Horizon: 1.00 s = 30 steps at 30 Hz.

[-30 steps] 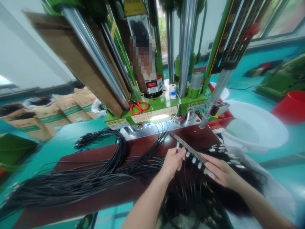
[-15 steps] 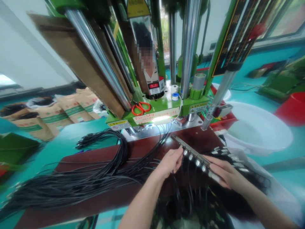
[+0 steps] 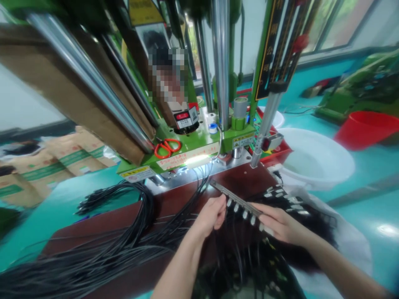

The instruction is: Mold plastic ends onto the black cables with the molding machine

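Observation:
A slim metal mould bar [image 3: 238, 199] slants above the brown tabletop, with a row of silvery connectors [image 3: 245, 214] along its near edge. Black cables [image 3: 238, 253] hang down from the connectors. My right hand [image 3: 282, 222] grips the bar's near right end, thumb below and fingers along the top. Closed at the bar's left part, my left hand [image 3: 212, 214] pinches a cable at the end of the row; its fingers hide most of that cable. The bar's far left end sticks out past my left hand, towards the press.
A green press [image 3: 187, 155] with steel columns stands ahead, orange-handled scissors [image 3: 167, 148] on its plate. Long black cables [image 3: 102, 249] cover the brown tabletop [image 3: 121, 216] on the left. More connector-ended cables [image 3: 285, 197] lie at right, near a white tub [image 3: 324, 153].
My view has swung to the right, so the scene sits further left. Both hands keep hold of the bar and cable in nearly the same pose.

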Each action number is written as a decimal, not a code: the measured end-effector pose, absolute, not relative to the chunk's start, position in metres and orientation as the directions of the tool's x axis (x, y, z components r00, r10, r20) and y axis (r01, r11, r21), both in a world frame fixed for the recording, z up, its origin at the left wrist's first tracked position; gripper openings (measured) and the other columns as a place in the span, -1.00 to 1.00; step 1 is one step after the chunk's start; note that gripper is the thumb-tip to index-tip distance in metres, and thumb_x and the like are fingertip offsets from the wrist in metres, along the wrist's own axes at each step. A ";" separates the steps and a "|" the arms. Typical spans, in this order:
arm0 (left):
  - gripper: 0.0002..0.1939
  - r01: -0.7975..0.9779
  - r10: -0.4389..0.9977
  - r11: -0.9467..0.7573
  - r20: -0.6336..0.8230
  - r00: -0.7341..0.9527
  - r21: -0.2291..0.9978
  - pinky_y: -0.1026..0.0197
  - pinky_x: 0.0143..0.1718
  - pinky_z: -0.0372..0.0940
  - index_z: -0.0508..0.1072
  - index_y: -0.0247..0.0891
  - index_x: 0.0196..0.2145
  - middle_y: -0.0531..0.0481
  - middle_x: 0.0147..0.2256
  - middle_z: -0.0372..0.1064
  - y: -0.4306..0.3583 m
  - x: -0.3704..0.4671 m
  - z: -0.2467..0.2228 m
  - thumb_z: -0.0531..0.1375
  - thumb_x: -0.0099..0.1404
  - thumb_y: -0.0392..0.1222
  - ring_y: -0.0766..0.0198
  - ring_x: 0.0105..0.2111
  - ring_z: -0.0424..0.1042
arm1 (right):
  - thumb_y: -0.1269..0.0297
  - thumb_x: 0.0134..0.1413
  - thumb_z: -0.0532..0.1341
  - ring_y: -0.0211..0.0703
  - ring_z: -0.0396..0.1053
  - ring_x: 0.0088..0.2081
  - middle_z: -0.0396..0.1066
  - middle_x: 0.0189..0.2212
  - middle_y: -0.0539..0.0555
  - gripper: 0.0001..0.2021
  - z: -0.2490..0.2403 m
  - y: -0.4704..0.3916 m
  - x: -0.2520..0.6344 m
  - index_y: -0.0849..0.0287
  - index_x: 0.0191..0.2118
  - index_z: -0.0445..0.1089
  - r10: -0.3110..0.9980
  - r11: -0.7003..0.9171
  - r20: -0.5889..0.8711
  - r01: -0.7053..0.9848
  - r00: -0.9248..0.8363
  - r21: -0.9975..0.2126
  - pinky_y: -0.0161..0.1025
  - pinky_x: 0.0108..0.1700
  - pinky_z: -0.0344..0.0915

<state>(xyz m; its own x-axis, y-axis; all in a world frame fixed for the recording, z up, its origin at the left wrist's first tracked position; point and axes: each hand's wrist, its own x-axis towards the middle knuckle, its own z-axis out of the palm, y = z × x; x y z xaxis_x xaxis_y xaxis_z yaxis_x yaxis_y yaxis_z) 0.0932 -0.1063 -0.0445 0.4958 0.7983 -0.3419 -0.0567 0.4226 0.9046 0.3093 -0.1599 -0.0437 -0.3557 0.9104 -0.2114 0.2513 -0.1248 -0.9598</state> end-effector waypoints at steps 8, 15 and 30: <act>-0.68 0.124 0.973 0.148 -0.167 0.158 0.981 0.44 -0.77 -0.06 0.21 -0.22 -0.29 0.19 -0.59 0.10 -0.102 0.081 -0.043 0.05 0.16 0.08 0.50 -0.71 0.06 | 0.21 -0.05 0.16 -0.40 0.11 -0.65 0.32 -0.50 -0.01 -0.67 -0.024 -0.126 0.327 0.18 -0.12 0.28 0.856 -0.250 -0.396 0.406 -0.331 -0.879 -0.45 -0.70 -0.06; -0.77 0.297 0.973 -0.023 -0.048 0.227 0.955 0.42 -0.67 0.01 0.26 -0.25 -0.34 0.16 -0.59 0.12 -0.104 0.055 -0.032 0.04 0.19 -0.02 0.49 -0.65 0.10 | 0.23 -0.05 0.11 -0.38 0.11 -0.68 0.32 -0.57 -0.02 -0.68 0.017 -0.054 0.335 0.24 -0.15 0.33 0.715 0.107 -0.438 0.704 -0.545 -0.702 -0.42 -0.70 0.00; -0.76 0.383 0.984 -0.054 -0.015 0.175 0.922 0.39 -0.64 0.02 0.29 -0.26 -0.44 0.11 -0.56 0.15 -0.112 0.030 -0.048 0.04 0.19 -0.02 0.44 -0.61 0.14 | 0.37 0.00 0.12 -0.09 0.26 -0.23 0.31 -0.30 0.12 -0.82 -0.006 -0.041 0.317 0.22 -0.26 0.43 0.791 0.534 -0.018 0.704 -0.612 -0.468 -0.18 -0.13 0.14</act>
<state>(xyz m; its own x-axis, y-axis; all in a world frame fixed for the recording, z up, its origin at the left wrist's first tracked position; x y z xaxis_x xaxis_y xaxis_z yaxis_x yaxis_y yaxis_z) 0.0303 -0.1119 -0.0484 0.1752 0.9844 -0.0151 0.3834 -0.0541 0.9220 0.3170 -0.0411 -0.0057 -0.6117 0.7909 -0.0183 0.7042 0.5339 -0.4681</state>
